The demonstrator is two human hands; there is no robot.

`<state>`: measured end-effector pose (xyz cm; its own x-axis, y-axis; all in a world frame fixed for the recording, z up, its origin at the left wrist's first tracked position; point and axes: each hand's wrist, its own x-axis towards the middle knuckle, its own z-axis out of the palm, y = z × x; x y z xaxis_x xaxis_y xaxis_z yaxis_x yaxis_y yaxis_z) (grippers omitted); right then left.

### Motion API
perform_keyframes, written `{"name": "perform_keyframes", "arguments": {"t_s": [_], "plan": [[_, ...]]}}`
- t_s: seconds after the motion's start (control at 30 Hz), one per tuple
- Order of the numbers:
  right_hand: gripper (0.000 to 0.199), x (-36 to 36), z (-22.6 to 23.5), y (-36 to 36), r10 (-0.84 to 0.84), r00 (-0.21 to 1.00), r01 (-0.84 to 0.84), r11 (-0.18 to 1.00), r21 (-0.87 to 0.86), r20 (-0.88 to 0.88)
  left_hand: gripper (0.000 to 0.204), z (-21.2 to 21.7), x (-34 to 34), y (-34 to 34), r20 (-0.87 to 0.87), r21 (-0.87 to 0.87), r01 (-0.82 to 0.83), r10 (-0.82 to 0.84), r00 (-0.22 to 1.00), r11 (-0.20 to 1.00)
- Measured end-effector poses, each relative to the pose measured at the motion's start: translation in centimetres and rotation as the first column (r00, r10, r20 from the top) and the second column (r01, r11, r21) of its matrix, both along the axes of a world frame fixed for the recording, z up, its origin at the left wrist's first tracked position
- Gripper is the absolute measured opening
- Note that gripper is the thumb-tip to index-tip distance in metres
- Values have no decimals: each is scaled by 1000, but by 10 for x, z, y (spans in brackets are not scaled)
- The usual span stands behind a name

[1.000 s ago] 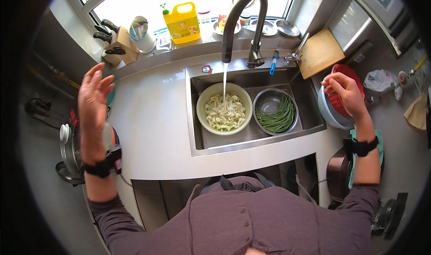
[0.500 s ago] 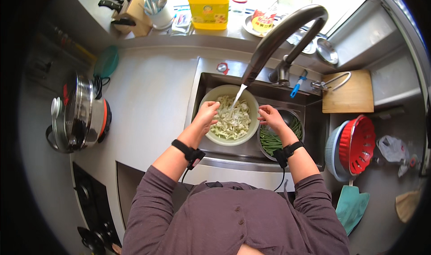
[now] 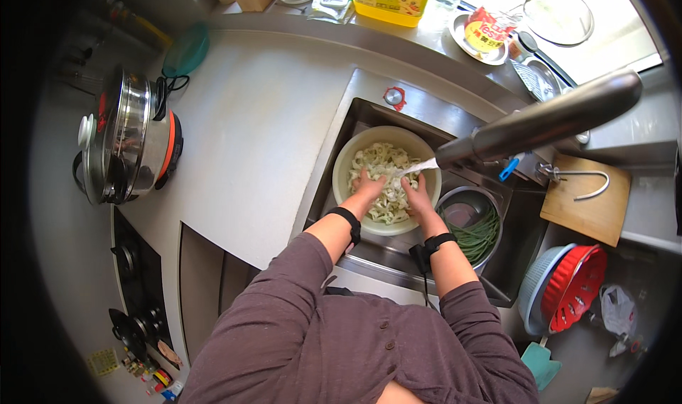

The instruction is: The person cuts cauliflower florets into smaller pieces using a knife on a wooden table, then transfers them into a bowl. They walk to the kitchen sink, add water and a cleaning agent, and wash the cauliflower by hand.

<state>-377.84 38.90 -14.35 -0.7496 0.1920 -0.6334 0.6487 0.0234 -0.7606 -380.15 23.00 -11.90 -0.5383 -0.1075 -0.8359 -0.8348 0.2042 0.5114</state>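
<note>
A kitchen corner under a bright window: pale table with a steel sink set at its back right edge. In the sink's left half sits your cream bowl, heaped with pale cut vegetable pieces under the stream from the long tap. Your left hand and right hand lie loosely spread on the pieces, fingers sunk in, clenching nothing. The pieces look light, wet and slippery, likely to snap if squeezed, so scoop from beneath. The water-filled bowl will be heavy; take it by opposite rims
</note>
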Motion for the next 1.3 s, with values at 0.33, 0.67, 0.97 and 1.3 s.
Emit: {"name": "perform_keyframes", "arguments": {"t_s": [0.33, 0.67, 0.97, 1.3], "plan": [[59, 7, 67, -8, 262, 951, -271, 962, -34, -166, 77, 54, 0, -8, 153, 497, -170, 107, 982, 851], [73, -22, -23, -7, 296, 952, -262, 917, 302, -73, 89, 11, -31, -6, -70, 11, -63, 63, 996, 998], [36, -4, 54, 27, 429, 885, -428, 902, 47, -178, 68, 34, -9, -31, -32, 380, 85, -79, 996, 921], [77, -40, -3, -3, 409, 905, -384, 903, 191, -117, 75, -5, -35, -12, -64, 118, -65, 73, 995, 991]]}}
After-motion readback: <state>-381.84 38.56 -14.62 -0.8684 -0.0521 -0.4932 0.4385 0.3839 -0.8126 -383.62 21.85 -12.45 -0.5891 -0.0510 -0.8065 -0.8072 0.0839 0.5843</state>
